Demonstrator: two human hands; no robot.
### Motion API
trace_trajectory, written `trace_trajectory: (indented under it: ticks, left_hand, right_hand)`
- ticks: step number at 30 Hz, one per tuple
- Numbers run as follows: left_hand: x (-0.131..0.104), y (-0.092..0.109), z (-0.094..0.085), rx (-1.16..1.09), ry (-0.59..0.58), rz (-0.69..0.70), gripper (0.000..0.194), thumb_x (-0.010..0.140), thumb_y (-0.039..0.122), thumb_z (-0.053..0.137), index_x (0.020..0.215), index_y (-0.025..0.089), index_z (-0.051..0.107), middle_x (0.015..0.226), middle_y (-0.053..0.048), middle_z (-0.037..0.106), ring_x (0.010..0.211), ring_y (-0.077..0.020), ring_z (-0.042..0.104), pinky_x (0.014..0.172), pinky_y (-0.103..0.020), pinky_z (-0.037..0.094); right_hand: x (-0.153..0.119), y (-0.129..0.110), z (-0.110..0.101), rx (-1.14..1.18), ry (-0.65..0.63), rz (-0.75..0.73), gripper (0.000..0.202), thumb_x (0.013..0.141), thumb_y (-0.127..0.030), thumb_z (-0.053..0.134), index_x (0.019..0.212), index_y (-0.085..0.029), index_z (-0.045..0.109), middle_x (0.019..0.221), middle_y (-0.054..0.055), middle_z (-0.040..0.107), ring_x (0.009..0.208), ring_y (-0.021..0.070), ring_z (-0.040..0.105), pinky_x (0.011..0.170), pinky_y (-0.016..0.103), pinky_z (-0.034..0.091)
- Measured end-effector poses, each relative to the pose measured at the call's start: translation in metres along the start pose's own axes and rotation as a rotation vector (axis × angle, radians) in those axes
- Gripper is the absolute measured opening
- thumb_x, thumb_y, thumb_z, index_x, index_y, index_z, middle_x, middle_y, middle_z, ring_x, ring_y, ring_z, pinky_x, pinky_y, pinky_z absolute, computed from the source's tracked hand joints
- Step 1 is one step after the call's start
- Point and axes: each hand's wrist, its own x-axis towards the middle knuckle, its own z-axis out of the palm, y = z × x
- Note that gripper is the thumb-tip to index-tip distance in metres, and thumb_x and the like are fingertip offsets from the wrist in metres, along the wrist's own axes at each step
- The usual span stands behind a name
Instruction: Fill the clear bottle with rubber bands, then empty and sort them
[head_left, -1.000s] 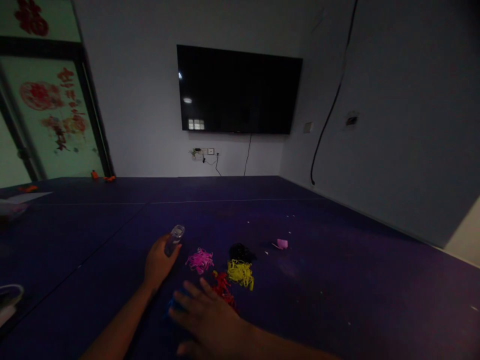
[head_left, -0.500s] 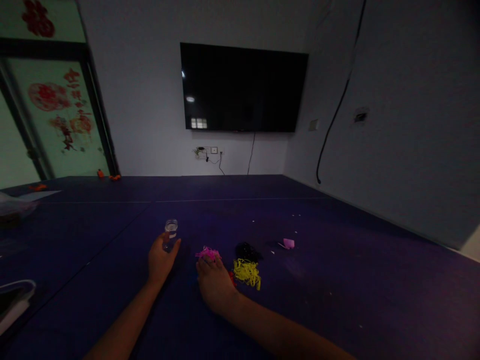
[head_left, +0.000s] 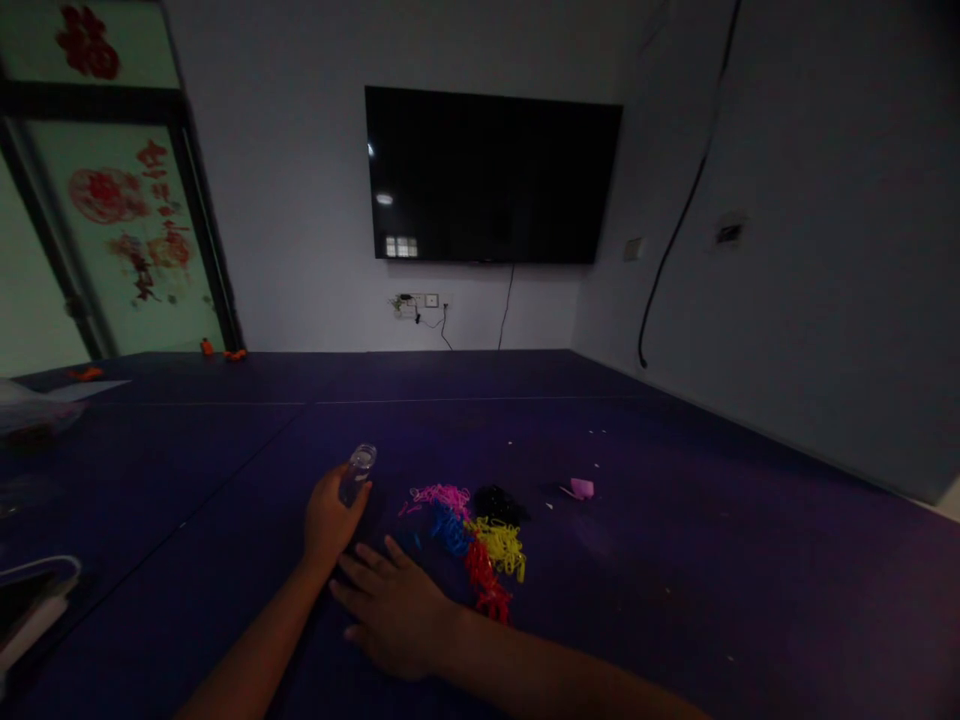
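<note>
My left hand (head_left: 334, 515) is closed round a small clear jar (head_left: 359, 473), which tilts to the right with its rim up. Just to the right, my right hand (head_left: 394, 605) lies low over the purple surface, fingers spread, with nothing visible in it. Beyond its fingers sit little heaps of rubber bands: pink (head_left: 442, 497), blue (head_left: 451, 529), black (head_left: 499, 505), yellow (head_left: 501, 546) and red (head_left: 486, 580). The heaps touch one another. A few stray blue bands lie between the right hand and the blue heap.
A crumpled pink scrap (head_left: 580, 489) and small white bits lie right of the heaps. At the left edge are a white-rimmed device with a cable (head_left: 41, 605) and a plastic bag (head_left: 34, 412). Orange objects (head_left: 234, 355) stand far back, below a wall-mounted television (head_left: 491, 175).
My right hand has drawn back from the pink bands toward the lower left and spread its fingers, uncovering the blue and red heaps. The jar in my left hand now leans more.
</note>
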Motion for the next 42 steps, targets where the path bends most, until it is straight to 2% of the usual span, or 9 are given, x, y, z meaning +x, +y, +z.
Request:
trace_trajectory:
  ticks: [4,8,14,21,25,28,33,37,42]
  left_hand:
    - [0.002,-0.004,-0.003,-0.045,0.042,-0.12,0.048,0.075,0.052,0.052,0.101,0.013,0.058,0.098,-0.015,0.067,0.092,-0.0304,0.064,0.081,-0.042,0.049]
    - [0.003,-0.005,-0.004,-0.109,0.04,-0.208,0.051,0.073,0.055,0.054,0.102,0.013,0.058,0.096,-0.015,0.068,0.088,-0.0295,0.065,0.076,-0.041,0.051]
    - [0.002,-0.002,-0.004,-0.095,-0.012,-0.172,0.048,0.074,0.052,0.054,0.105,0.015,0.058,0.099,-0.014,0.067,0.09,-0.0297,0.065,0.077,-0.042,0.051]
    - [-0.001,0.0,0.001,-0.014,-0.041,-0.021,0.043,0.076,0.048,0.054,0.101,0.014,0.06,0.1,-0.014,0.067,0.095,-0.0288,0.063,0.084,-0.042,0.049]
    - [-0.002,0.0,0.001,-0.008,-0.065,-0.012,0.04,0.076,0.046,0.055,0.102,0.016,0.059,0.098,-0.012,0.068,0.093,-0.0276,0.064,0.082,-0.041,0.049]
    - [-0.002,-0.001,0.001,-0.008,-0.067,-0.012,0.04,0.076,0.045,0.056,0.103,0.015,0.059,0.098,-0.012,0.068,0.092,-0.0274,0.064,0.081,-0.041,0.05]
    - [-0.003,-0.002,0.001,0.036,-0.098,0.018,0.041,0.076,0.045,0.055,0.104,0.015,0.059,0.099,-0.013,0.068,0.094,-0.0282,0.063,0.082,-0.041,0.05]
    - [-0.005,0.001,0.005,0.069,-0.13,0.088,0.037,0.077,0.041,0.055,0.105,0.017,0.059,0.103,-0.011,0.067,0.097,-0.0281,0.062,0.084,-0.041,0.049]
    - [-0.01,0.011,0.006,0.058,-0.175,0.232,0.036,0.076,0.036,0.056,0.107,0.02,0.059,0.105,-0.011,0.066,0.097,-0.028,0.062,0.087,-0.042,0.048]
  right_hand:
    - [0.01,0.006,0.006,0.041,-0.032,0.075,0.048,0.093,-0.035,0.028,0.136,-0.014,0.036,0.144,0.01,0.033,0.132,0.0252,0.03,0.106,0.052,0.026]
    - [0.012,0.04,0.007,-0.01,-0.016,0.362,0.048,0.093,-0.025,0.027,0.135,-0.007,0.037,0.142,0.016,0.034,0.131,0.0268,0.031,0.106,0.052,0.023]
    - [0.003,0.072,0.001,-0.15,-0.098,0.826,0.048,0.08,-0.007,0.035,0.125,0.004,0.048,0.132,0.03,0.041,0.128,0.037,0.033,0.104,0.059,0.014]
    - [0.032,0.1,-0.014,-0.096,0.041,0.758,0.049,0.092,-0.025,0.026,0.136,-0.007,0.038,0.143,0.02,0.029,0.134,0.0311,0.022,0.106,0.057,0.011]
    - [0.046,0.133,-0.019,-0.042,-0.086,0.682,0.054,0.093,-0.037,0.027,0.14,-0.012,0.028,0.147,0.016,0.024,0.136,0.0288,0.017,0.105,0.056,0.015]
    - [0.046,0.145,-0.013,-0.019,-0.145,0.586,0.05,0.092,-0.035,0.03,0.139,-0.015,0.033,0.145,0.012,0.03,0.134,0.0259,0.026,0.105,0.051,0.024]
    - [0.026,0.131,0.001,-0.027,-0.157,0.509,0.048,0.09,-0.019,0.033,0.134,-0.002,0.038,0.14,0.022,0.035,0.131,0.0267,0.031,0.104,0.044,0.029]
    - [-0.009,0.126,-0.005,0.004,-0.185,0.421,0.04,0.09,-0.024,0.038,0.123,-0.008,0.054,0.13,0.017,0.05,0.124,0.0242,0.043,0.104,0.036,0.032]
    - [-0.038,0.165,-0.031,0.203,-0.026,0.392,0.053,0.095,-0.044,0.023,0.132,-0.014,0.045,0.137,0.009,0.044,0.129,0.0186,0.036,0.108,0.034,0.025]
